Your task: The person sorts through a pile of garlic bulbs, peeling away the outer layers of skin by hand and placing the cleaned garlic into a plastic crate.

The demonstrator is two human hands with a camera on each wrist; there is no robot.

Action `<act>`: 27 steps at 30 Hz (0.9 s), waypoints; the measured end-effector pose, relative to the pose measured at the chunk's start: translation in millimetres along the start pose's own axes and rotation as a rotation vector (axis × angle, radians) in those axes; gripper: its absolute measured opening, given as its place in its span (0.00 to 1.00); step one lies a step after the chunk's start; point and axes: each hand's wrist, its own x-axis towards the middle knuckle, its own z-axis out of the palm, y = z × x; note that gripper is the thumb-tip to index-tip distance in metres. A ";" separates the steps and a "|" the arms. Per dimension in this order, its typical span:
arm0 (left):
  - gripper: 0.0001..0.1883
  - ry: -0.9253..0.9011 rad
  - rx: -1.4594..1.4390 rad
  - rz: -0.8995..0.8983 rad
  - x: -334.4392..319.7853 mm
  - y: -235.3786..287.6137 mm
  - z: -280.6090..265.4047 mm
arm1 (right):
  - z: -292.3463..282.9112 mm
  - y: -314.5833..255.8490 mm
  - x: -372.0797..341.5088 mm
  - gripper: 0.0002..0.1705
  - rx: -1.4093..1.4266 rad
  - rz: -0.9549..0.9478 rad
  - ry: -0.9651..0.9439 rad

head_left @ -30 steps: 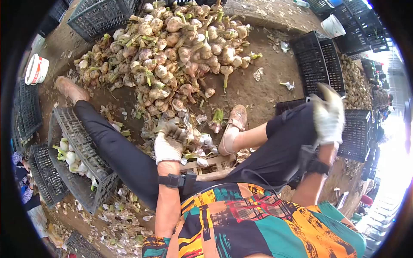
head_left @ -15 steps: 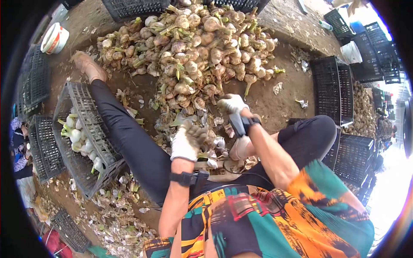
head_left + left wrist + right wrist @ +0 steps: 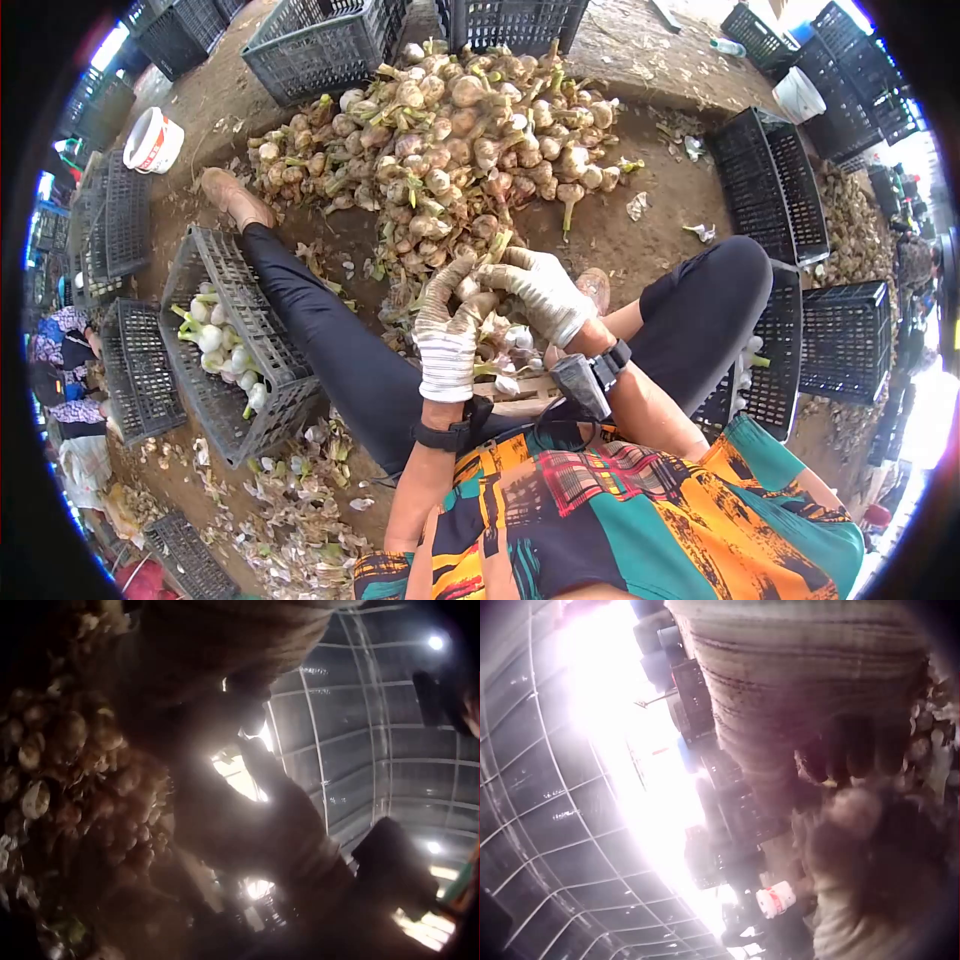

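Observation:
Both gloved hands meet above the near end of a garlic pile (image 3: 470,120) in the head view. The left hand (image 3: 448,325) has its fingers and thumb curled round a garlic bulb (image 3: 467,288). From the other side the right hand (image 3: 540,292) curls its fingers by the same bulb, at its stalk (image 3: 497,245). In the right wrist view the bulb (image 3: 855,811) shows dimly between the right hand (image 3: 810,697) and the left hand (image 3: 855,900). The left wrist view is dark, with the left hand (image 3: 225,645) at the top.
A crate (image 3: 255,330) holding white bulbs stands beside the left leg. More black crates (image 3: 845,335) stand at the right, others (image 3: 325,50) behind the pile. A white bucket (image 3: 154,141) is at the upper left. Loose skins (image 3: 290,530) litter the ground.
The right hand swung in from the far right to meet the left hand. The left hand's fingers, earlier apart from the right's, now curl round a bulb. The head view has shifted.

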 end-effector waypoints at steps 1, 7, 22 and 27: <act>0.20 0.013 0.020 0.010 -2.6 -0.7 2.0 | 0.6 0.5 -1.4 0.12 0.028 0.010 0.000; 0.20 0.014 -0.117 -0.076 -6.0 -9.5 1.2 | -22.6 16.2 -4.0 0.12 0.190 0.003 -0.113; 0.26 0.126 -0.539 -0.688 4.9 -32.6 -35.1 | 0.7 48.7 4.0 0.14 -0.445 -0.403 0.037; 0.20 0.232 -0.211 -0.544 7.7 -7.7 -18.8 | -12.2 40.6 0.6 0.10 0.000 -0.049 -0.128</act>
